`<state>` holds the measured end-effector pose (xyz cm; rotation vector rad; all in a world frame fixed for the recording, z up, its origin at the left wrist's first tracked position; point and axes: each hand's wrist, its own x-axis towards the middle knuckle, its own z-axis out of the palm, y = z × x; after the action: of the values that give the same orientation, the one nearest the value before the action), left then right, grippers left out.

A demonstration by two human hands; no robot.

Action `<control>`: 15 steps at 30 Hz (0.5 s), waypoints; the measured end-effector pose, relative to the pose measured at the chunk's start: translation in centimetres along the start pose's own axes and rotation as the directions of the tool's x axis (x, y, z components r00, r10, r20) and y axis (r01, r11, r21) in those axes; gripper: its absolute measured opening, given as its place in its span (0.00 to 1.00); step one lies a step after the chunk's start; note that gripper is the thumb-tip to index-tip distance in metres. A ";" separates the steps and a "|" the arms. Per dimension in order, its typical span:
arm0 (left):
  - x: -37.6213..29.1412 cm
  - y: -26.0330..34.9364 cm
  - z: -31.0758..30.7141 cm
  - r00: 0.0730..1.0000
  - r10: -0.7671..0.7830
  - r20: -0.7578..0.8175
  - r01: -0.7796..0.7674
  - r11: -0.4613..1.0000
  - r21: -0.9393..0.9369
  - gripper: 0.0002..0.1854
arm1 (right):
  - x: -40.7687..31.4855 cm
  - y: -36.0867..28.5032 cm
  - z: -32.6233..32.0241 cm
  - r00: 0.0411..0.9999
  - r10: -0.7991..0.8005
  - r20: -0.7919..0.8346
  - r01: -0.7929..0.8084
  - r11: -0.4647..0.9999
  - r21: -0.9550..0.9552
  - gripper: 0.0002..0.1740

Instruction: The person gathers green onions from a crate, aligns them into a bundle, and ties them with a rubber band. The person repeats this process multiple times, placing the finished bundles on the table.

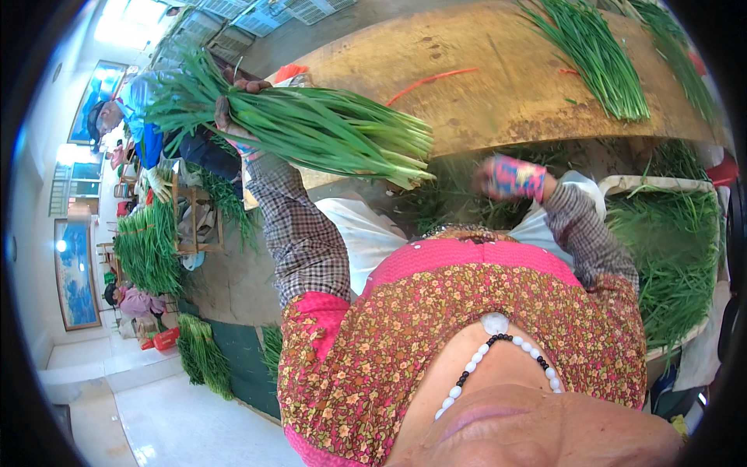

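A thick bunch of garlic chives (338,122) is gripped near its leafy end by my left hand (226,119). The pale cut stems point to the right, over the near edge of the wooden table (420,58). My right hand (490,176), blurred, is in front of my lap, below that edge and apart from the bunch. A pink and blue patterned band covers its wrist. Its fingers are too blurred to read. On the table lie an orange tie strip (429,83) and, farther right, another bunch of chives (601,64).
At my right stands a pale tub (659,184) heaped with loose chive leaves (665,257). Trimmings (455,201) litter the floor under the table. To the left, a co-worker (140,111) bends near stacked bunches (149,245). Plastic crates (262,17) stand at the back.
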<state>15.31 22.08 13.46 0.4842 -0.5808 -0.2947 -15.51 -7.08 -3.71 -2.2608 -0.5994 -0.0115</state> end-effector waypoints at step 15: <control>11.3 -12.0 -5.8 0.900 -0.360 0.247 -0.174 0.224 0.959 0.19 | 10.3 0.8 -4.7 0.910 0.174 -0.376 0.141 0.723 0.676 0.39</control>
<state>26.18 9.48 8.21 1.7925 -1.1846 -0.0977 -5.18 -6.60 0.97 -1.4509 -0.2727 -0.2231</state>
